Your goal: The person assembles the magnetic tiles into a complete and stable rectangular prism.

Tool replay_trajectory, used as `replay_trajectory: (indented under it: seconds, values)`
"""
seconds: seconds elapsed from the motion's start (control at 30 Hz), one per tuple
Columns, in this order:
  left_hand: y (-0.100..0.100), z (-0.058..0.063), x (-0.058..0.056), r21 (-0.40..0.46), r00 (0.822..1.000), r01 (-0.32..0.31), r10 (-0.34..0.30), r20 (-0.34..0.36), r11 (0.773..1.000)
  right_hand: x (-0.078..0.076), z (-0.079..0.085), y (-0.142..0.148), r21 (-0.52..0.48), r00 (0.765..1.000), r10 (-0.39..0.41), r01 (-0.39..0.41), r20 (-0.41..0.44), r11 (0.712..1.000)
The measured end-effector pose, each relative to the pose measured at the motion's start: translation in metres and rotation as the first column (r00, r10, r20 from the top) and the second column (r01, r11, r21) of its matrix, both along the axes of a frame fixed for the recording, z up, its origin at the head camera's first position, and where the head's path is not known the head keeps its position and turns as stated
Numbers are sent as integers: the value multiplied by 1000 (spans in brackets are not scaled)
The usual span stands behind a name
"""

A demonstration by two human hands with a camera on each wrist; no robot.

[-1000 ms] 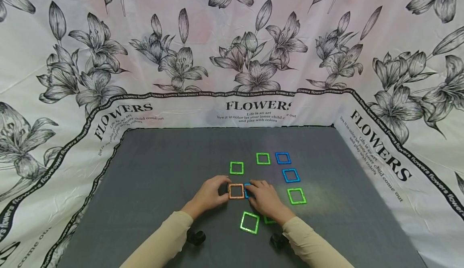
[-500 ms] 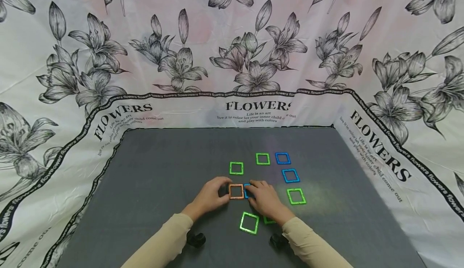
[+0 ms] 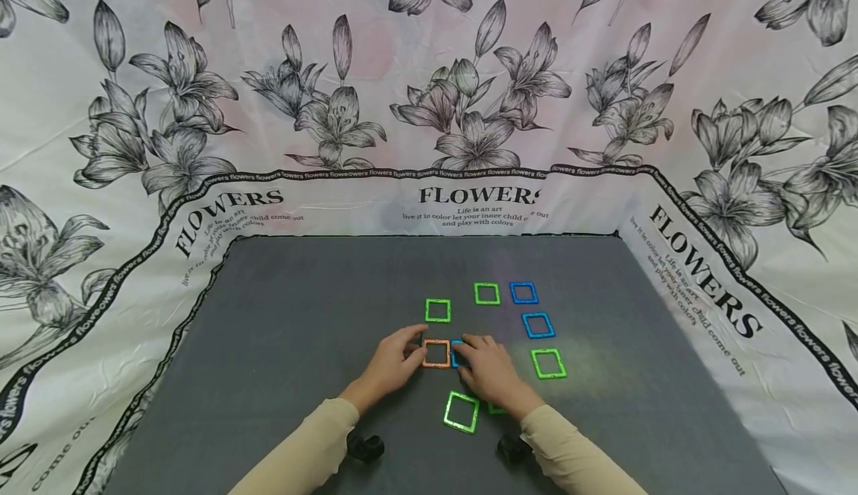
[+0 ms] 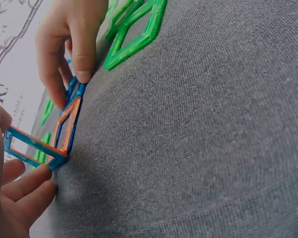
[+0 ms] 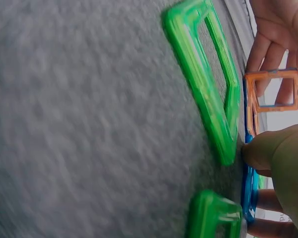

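Note:
Flat on the grey cloth lies an orange square-frame magnetic tile point(image 3: 437, 365), edge to edge with a blue one point(image 3: 454, 355). My right hand point(image 3: 494, 370) grips that blue tile, thumb on the near side and fingers on the far side. At the orange tile's left edge a second tile point(image 4: 37, 143) stands upright; it shows blue outward and orange point(image 5: 280, 107) on its inner face. My left hand point(image 3: 385, 367) holds this standing tile by its edges, thumb at one corner and fingertips at the other side.
A green square tile point(image 3: 448, 409) lies in front, beside another green tile point(image 3: 496, 409) mostly hidden under the right wrist. Behind and to the right lie more green point(image 3: 486, 303) and blue point(image 3: 538, 334) tiles. A flower-printed cloth point(image 3: 469, 212) borders the table.
My left hand shifts slightly, its thumb and fingers now a bit farther left around the standing tile. My right hand and the flat tiles stay in place.

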State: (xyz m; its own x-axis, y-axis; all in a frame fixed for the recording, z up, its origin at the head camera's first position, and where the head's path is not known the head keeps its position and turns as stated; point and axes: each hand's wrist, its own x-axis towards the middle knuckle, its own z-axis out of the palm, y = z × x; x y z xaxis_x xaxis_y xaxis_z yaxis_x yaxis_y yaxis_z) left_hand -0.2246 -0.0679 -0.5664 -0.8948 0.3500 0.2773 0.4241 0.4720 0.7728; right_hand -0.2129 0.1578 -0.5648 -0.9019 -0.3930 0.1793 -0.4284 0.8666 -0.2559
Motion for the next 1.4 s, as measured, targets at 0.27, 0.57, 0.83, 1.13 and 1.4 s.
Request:
replay_trajectory:
  seconds: [0.27, 0.57, 0.83, 1.13, 1.4]
  values:
    - [-2, -4, 0, 40, 995, -90, 88, 35, 995, 6, -1, -6, -9, 1000, 1, -1, -30, 1000]
    - [-6, 0, -3, 56, 974, -227, 227, 7, 972, 11, 4, -27, 22, 1000, 17, -17, -1, 1000]
    - [-8, 0, -9, 62, 942, -337, 336, 13, 940, 18, 9, -44, 78, 998, 42, -39, -39, 996]
    - [-7, 1, -19, 81, 904, -424, 416, 93, 902, 25, 8, -54, 88, 998, 70, -70, 6, 994]
    - [-8, 2, -22, 79, 884, -459, 445, 145, 885, 30, 7, -55, 116, 994, 92, -85, -55, 990]
